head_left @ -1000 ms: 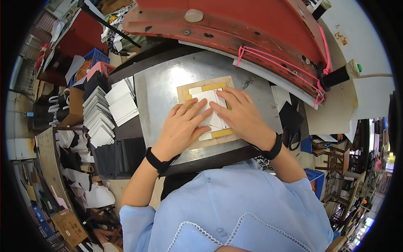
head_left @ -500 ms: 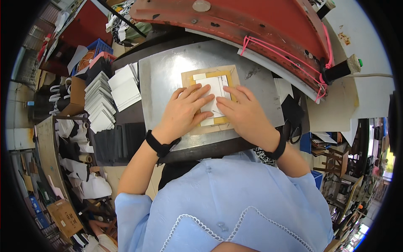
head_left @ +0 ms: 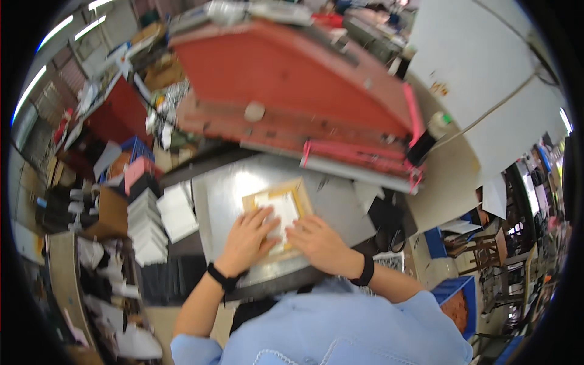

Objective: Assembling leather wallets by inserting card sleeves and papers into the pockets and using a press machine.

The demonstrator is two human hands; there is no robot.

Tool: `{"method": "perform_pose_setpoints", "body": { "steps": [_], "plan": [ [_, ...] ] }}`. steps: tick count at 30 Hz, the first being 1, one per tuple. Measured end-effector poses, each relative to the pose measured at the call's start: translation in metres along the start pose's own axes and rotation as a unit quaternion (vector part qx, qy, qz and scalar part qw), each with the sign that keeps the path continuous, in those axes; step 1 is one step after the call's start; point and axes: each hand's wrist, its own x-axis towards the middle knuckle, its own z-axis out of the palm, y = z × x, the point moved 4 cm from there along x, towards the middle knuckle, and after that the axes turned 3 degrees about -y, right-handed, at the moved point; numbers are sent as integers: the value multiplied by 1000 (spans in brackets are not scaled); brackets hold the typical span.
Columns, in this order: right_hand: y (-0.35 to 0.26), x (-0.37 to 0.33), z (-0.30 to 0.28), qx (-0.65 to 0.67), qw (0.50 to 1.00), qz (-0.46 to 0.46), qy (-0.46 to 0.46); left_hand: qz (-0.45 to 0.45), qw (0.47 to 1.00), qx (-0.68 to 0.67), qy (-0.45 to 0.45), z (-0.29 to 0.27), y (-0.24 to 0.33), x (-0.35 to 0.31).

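My left hand (head_left: pixel 248 238) lies flat with its fingers apart, fingertips on the left side of a white sheet piece (head_left: pixel 283 210). From the other side, my right hand (head_left: pixel 322 244) rests with outstretched fingers on the piece's near right edge. The white piece sits inside a yellow frame (head_left: pixel 300 198) on a tan board (head_left: pixel 306 192). Under the board is a shiny metal plate (head_left: pixel 344 213). Motion blur hides fine detail, and my hands cover the piece's near part.
A large red machine (head_left: pixel 267 73) with pink cord (head_left: pixel 359 149) looms just beyond the plate. White piece stacks (head_left: pixel 146 228) and black pieces (head_left: pixel 173 280) lie at left. Black scissors (head_left: pixel 396 240) are at right, with a blue bin (head_left: pixel 456 298) below.
The head view has tilted up, showing more of the red machine and the room behind it. My right hand has slid slightly nearer along the white piece; my left stays on it.
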Motion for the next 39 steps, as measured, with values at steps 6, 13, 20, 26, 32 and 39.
{"method": "perform_pose_setpoints", "body": {
  "steps": [6,13,20,26,32,39],
  "plan": [
    [79,-43,-146,-46,822,284,491,-1,1000,27,10,-6,0,-17],
    [178,-75,-166,341,750,327,462,-10,997,-6,82,-48,31,-25],
    [163,-79,-149,321,760,338,453,-15,985,-173,25,-59,74,-81],
    [70,-80,-131,259,829,345,355,26,957,-287,28,-50,112,-76],
    [14,-99,-144,288,858,302,299,67,931,-337,123,-77,138,-49],
    [111,-90,-203,135,828,342,424,32,838,-526,139,-86,139,-30]
  ]
}}
